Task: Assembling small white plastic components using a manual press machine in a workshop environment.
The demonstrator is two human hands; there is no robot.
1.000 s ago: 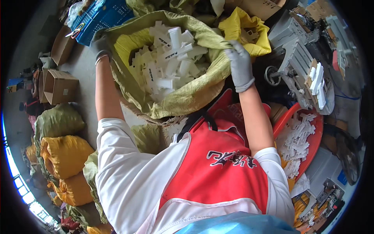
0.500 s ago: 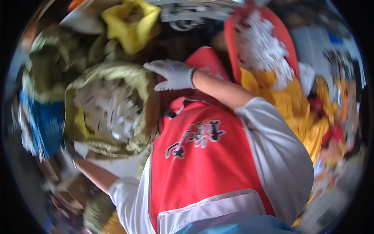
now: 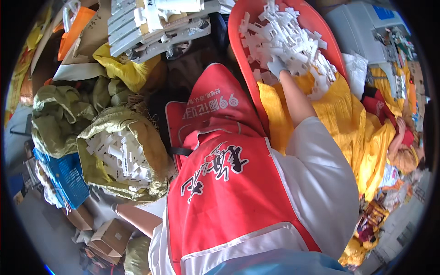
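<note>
My right hand point(image 3: 277, 67), in a pale glove, reaches into the heap of small white plastic pieces point(image 3: 300, 43) in a long red tub point(image 3: 236, 36). Its fingertips are among the pieces, and I cannot make out whether it grips any. My left hand point(image 3: 104, 200), also gloved, is low beside the near side of an open green woven sack point(image 3: 158, 151); its fingers are hidden. Similar white plastic pieces point(image 3: 121, 156) with dark markings partly fill that sack. A yellow-orange woven sack point(image 3: 339, 114) drapes over the tub's near end.
A blue plastic crate point(image 3: 68, 176) stands left of the green sack, with cardboard boxes point(image 3: 110, 237) nearer. Behind are a yellow sack point(image 3: 121, 71) and stacked grey-white parts point(image 3: 160, 30). My red apron point(image 3: 220, 192) covers my lap. At the far right sits another person point(image 3: 403, 142).
My right hand has moved from above the green sack's right rim, fingers spread, over to the white pieces in the red tub. My left hand stays beside the sack. The view has shifted.
</note>
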